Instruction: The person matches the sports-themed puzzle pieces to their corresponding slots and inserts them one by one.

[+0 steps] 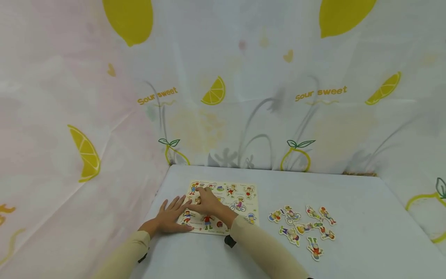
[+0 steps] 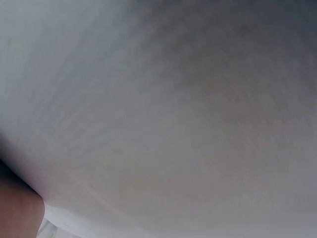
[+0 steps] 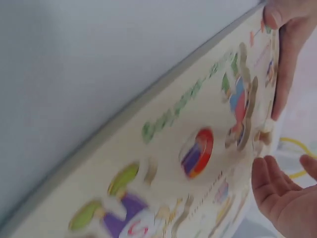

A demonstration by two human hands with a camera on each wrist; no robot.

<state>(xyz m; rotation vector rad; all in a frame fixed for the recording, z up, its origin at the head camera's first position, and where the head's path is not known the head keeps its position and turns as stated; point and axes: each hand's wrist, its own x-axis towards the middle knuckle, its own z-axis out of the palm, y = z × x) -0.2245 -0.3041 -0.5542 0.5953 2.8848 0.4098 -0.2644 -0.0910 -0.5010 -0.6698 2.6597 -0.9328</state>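
A cream wooden puzzle board (image 1: 223, 193) with cartoon sports figures lies on the white table. My left hand (image 1: 171, 217) rests flat on its left edge, fingers spread. In the right wrist view, the left hand (image 3: 292, 49) has its thumb on the board's corner. Over the left part of the board is my right hand (image 1: 209, 202), thumb and fingers spread apart around a small figure (image 1: 198, 200). Seen from the right wrist, the right hand's fingers (image 3: 272, 191) are slightly bent, and I see nothing gripped. The left wrist view shows mostly blurred white surface and some skin.
Several loose cartoon puzzle pieces (image 1: 292, 235) lie scattered on the table to the right of the board. A lemon-printed cloth (image 1: 230, 128) hangs behind the table's back edge and along the sides.
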